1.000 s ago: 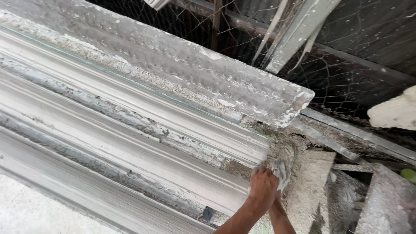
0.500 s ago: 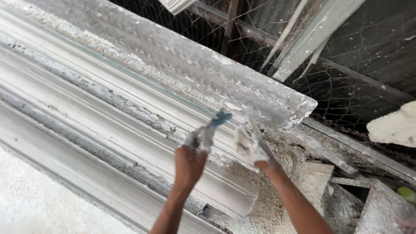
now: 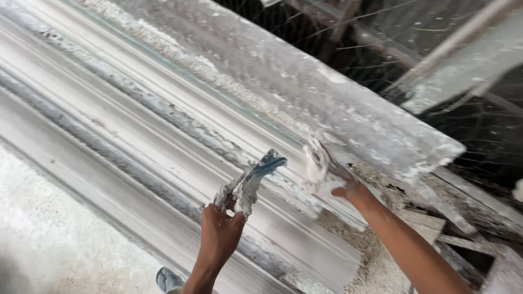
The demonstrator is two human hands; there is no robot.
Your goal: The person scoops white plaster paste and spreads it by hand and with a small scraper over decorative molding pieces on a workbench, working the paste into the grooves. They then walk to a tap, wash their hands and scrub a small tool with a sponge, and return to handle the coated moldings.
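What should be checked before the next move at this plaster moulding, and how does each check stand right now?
1. Left hand grips the plaster-caked tool: ok, fist closed round it.
2. Tool's blue tip clear of the long moulding: cannot tell, no gap visible.
3. Right hand coated in wet plaster: ok, white clump on the fingers.
4. Right hand sharp enough to judge contact: not ok, blurred.
5. Hands apart from each other: ok, a gap shows.
6. Moulding's near end intact: not ok, crumbled debris there.
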